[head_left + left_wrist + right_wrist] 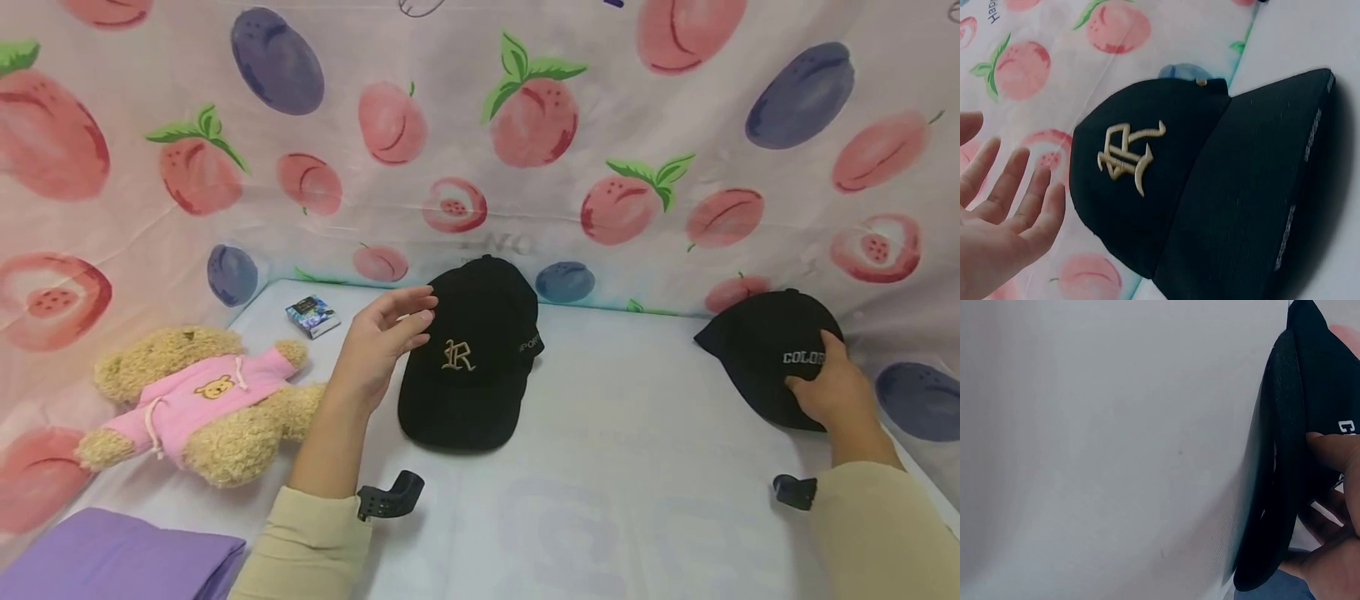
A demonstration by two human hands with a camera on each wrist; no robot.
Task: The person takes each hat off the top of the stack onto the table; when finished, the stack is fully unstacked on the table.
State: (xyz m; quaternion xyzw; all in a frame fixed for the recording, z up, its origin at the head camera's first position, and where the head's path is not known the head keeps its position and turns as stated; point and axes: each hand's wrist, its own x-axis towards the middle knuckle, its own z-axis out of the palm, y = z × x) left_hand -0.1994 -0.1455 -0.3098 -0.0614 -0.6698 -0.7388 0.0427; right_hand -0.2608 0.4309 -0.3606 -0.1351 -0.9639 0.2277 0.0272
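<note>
Near the middle of the table stands a black baseball cap (468, 392) with a gold letter R on its front; in the left wrist view the same cap (1141, 219) fills the centre. My left hand (378, 346) is raised at its left side, fingers loosely bent and holding nothing. At the far right my right hand (836, 392) grips a second black baseball cap (772, 354) with pale lettering that begins "COLOR". The right wrist view shows the thumb on this cap's front and the other fingers behind its edge.
A teddy bear (225, 396) in a pink top lies on the left. Behind it is a small blue box (312, 317). Folded purple cloth (120, 558) sits at the near left corner. A fruit-patterned curtain (465, 100) hangs behind the white table (615, 467).
</note>
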